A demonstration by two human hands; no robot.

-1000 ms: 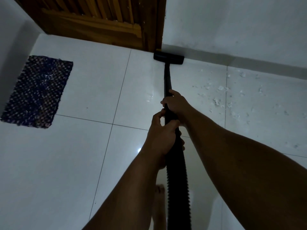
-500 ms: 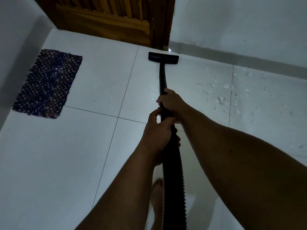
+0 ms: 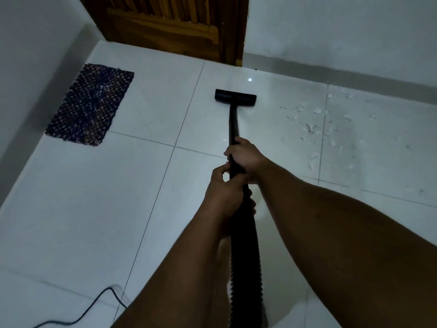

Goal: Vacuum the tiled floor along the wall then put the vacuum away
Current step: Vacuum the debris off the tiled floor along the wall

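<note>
Head view: both hands wrapped tight on the black vacuum wand [image 3: 233, 129], right hand [image 3: 246, 157] further down it, left hand [image 3: 224, 192] behind where the ribbed hose [image 3: 246, 256] starts. Floor nozzle [image 3: 235, 97] flat on the tiled floor [image 3: 82, 209], apart from the wall skirting [image 3: 331, 73]. White debris [image 3: 314, 129] right of nozzle, woven mat [image 3: 91, 105] left, wooden door [image 3: 175, 27] ahead, black cable [image 3: 99, 304] bottom-left.

Domestic interior, prob. a room or hallway in a home. Evidence: glossy white tiled floor [image 3: 82, 209] w/ grout lines; plain white wall [image 3: 343, 27] w/ grey skirting, far right; slatted wooden door [image 3: 170, 22] in dark frame, far centre; small woven blue-purple mat [image 3: 91, 105] laid far left, beside the left wall; bare foot [image 3: 223, 254] near centre; scattered light debris [image 3: 316, 124] on tiles, right; black cord [image 3: 94, 308] near left.
</note>
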